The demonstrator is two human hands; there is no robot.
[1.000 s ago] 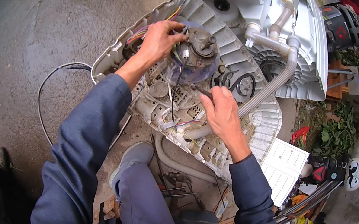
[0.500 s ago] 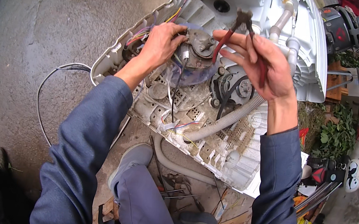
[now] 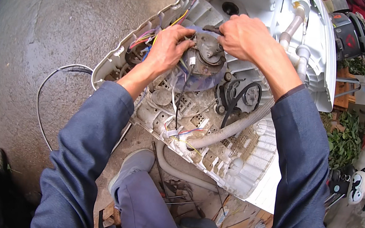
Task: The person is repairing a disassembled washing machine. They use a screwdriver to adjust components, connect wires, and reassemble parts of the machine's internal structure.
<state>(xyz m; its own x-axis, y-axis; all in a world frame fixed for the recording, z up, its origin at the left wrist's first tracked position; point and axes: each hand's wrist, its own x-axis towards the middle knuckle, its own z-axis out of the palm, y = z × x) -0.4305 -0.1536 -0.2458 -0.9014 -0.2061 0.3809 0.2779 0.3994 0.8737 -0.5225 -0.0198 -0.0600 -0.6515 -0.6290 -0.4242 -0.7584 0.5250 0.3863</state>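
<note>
A dirty grey motor [image 3: 208,46] with a round flange sits in a clear plastic bag [image 3: 197,84] on the underside of a washing machine [image 3: 240,142]. My left hand [image 3: 168,50] is closed, its thumb and fingertips pinching the motor's left edge. My right hand [image 3: 244,38] is wrapped round pincers [image 3: 211,29], palm turned down. The tool's dark head points left over the motor's far edge, while its red handles are hidden in my fist. Whether the jaws touch anything cannot be seen. A white-tagged cable [image 3: 180,99] hangs from the motor.
Coloured wires [image 3: 144,38] lie along the machine's left rim. Right of the motor are a belt pulley [image 3: 250,96] and a ribbed grey hose [image 3: 232,131]. Loose tools and scraps lie on the floor by my shoe [image 3: 136,166]. Leafy plants [image 3: 348,135] stand at the right.
My right hand has turned over and moved left to the motor's far side. The pincers, held upright before, now lie low over the motor. My left hand stays at the motor's edge.
</note>
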